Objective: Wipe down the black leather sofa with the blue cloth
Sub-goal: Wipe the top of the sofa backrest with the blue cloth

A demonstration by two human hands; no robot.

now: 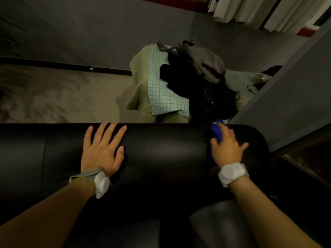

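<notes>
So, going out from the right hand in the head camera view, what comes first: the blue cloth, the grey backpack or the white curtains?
1. blue cloth: under the right hand, on the sofa's top edge.
2. grey backpack: beyond the sofa, on the heap of clothes.
3. white curtains: far off, top right.

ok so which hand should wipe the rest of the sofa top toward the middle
Right. The right hand already holds the crumpled blue cloth against the rounded top of the black leather sofa, near its right end. The left hand rests flat and holds nothing, so it likely just braces.

Dim room, soft blur throughout, faint sheen on the sofa (166, 149).
</notes>
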